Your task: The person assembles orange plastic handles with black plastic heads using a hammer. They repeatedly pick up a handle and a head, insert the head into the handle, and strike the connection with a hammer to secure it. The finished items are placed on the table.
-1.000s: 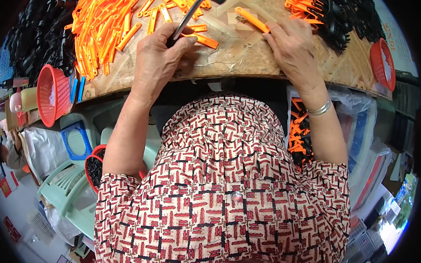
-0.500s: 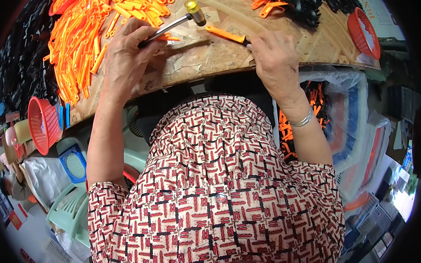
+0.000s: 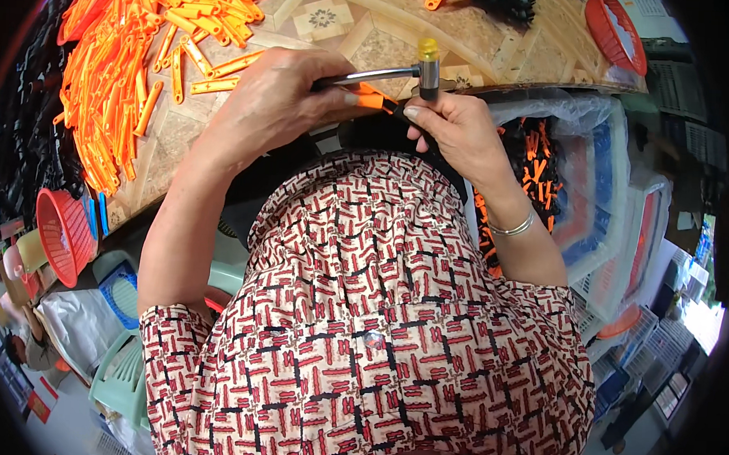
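In my left hand (image 3: pixel 281 98) is a small hammer (image 3: pixel 379 75) with a dark grip, a metal shaft and a yellow-and-black head. The same hand's fingertips close on the orange handle (image 3: pixel 373 97) of an orange-and-black piece. My right hand (image 3: pixel 460 134) pinches the black end of that piece, just below the hammer head. Both hands are together at the table's near edge, partly over my lap. The black part is mostly hidden by my right fingers. A large pile of loose orange handles (image 3: pixel 111 70) lies on the table left of my hands.
Black parts heap at the far left (image 3: pixel 23 123) and at the table's back (image 3: pixel 508 4). Red baskets stand at left (image 3: pixel 65 239) and far right (image 3: pixel 615 35). Right of my lap, a plastic-lined crate (image 3: pixel 598 189) stands beside orange-and-black pieces (image 3: pixel 538 166). The patterned tabletop (image 3: pixel 325 18) curves around me.
My left hand has moved right with the hammer. My right hand has drawn the orange-and-black piece nearer, off the tabletop, and both hands now meet on it. The view has shifted slightly.
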Available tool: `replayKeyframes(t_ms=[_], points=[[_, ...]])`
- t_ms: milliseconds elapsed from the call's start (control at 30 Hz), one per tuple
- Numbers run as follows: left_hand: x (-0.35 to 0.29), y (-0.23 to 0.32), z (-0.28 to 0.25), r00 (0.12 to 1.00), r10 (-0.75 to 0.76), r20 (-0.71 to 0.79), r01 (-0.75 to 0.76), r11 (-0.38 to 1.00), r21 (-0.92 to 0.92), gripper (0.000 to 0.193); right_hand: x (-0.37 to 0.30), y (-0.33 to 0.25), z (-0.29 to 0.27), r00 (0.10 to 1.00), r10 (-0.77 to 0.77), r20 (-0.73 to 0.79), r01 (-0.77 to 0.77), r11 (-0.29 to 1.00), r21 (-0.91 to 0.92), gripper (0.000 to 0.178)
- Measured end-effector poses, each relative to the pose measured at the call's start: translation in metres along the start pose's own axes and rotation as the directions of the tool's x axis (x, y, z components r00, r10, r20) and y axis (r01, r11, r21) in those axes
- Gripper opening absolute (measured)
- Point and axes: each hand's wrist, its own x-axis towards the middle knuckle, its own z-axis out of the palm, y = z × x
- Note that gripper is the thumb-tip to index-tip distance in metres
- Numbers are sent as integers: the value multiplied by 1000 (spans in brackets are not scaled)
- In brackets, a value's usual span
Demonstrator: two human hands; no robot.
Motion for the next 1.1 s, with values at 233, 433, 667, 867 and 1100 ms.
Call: replayKeyframes(t_ms=[233, 433, 667, 867, 1100], points=[[16, -1, 4, 999, -19, 38, 17, 999, 50, 23, 0, 7, 4, 999, 23, -32, -19, 990, 138, 26], [26, -5, 7, 998, 67, -10, -67, 995, 75, 22, -9, 6, 17, 985, -82, -149, 94, 993, 77, 20], [28, -6, 6, 1000, 10, 20, -10, 1000, 5, 23, -12, 2, 17, 981, -91, -174, 105, 992, 72, 18], [29, -2, 10, 1000, -21, 23, 21, 1000, -5, 24, -10, 0, 13, 990, -51, -133, 64, 993, 95, 19], [28, 4, 18, 987, 140, -81, -125, 978, 166, 21, -10, 1, 15, 993, -12, -114, 28, 990, 136, 20]])
